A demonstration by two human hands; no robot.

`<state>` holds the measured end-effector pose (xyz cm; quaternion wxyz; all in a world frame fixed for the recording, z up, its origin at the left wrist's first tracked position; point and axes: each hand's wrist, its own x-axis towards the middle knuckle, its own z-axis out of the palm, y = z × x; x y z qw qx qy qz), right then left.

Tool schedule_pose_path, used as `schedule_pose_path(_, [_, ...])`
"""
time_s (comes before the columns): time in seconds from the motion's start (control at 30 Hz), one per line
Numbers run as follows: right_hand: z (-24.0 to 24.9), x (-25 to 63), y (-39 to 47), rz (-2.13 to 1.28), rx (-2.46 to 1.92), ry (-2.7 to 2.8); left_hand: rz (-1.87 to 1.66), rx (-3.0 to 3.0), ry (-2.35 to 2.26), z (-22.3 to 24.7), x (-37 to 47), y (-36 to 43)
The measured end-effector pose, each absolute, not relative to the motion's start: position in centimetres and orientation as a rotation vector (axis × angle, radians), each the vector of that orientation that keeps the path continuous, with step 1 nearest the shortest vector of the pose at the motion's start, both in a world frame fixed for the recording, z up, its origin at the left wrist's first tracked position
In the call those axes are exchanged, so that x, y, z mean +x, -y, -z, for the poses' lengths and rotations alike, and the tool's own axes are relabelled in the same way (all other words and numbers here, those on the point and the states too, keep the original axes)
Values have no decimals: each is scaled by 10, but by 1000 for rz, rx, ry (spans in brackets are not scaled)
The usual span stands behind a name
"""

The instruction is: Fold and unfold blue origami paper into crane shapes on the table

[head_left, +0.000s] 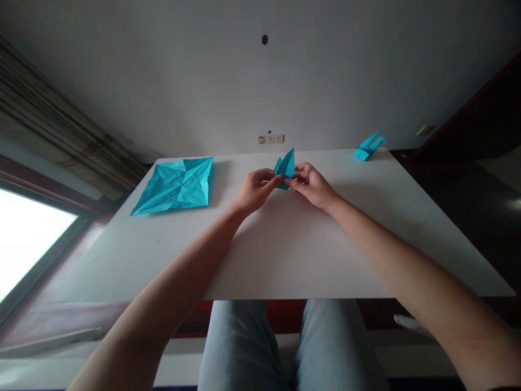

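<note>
Between my hands, above the middle of the table, is a folded piece of blue origami paper [287, 164] with pointed flaps standing upward. My left hand [257, 189] pinches its lower left side, the thumb lying across the front. On the lower right side, my right hand [311, 184] grips it between thumb and fingers. Part of the folded paper is hidden behind my fingers. A creased blue sheet [179, 184] lies spread out on the left of the table. At the far right corner stands a finished-looking blue paper crane [368, 146].
The white table [293, 255] reaches back to a grey wall with power sockets [271, 139]. A striped curtain [61, 114] and a bright window [30, 233] are on the left. My legs [244, 342] are below the table's front edge.
</note>
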<state>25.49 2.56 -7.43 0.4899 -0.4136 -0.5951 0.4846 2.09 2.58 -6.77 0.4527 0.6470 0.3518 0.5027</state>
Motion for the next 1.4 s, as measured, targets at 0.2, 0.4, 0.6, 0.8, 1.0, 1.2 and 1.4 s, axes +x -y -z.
schedule_pose_path(0.2, [73, 254, -27, -1119, -908, 1418, -1278, 1455, -831, 72, 26, -25])
schedule_pose_path(0.4, [73, 253, -26, -1128, -893, 1444, -1311, 1430, -835, 69, 25, -25])
schedule_pose_path(0.6, [70, 253, -21, -1010, -953, 1429, -1310, 1407, -758, 69, 26, -23])
schedule_pose_path(0.8, [62, 253, -15, -1081, -951, 1527, -1230, 1337, -736, 66, 26, -22])
schedule_pose_path(1.0, [53, 256, -5, -1167, -858, 1633, -1212, 1337, -706, 58, 25, -19])
schedule_pose_path(1.2, [51, 255, -2, -1127, -891, 1656, -1168, 1356, -673, 56, 27, -18])
schedule_pose_path(1.4, [53, 258, -5, -1164, -865, 1663, -1170, 1366, -682, 56, 25, -19])
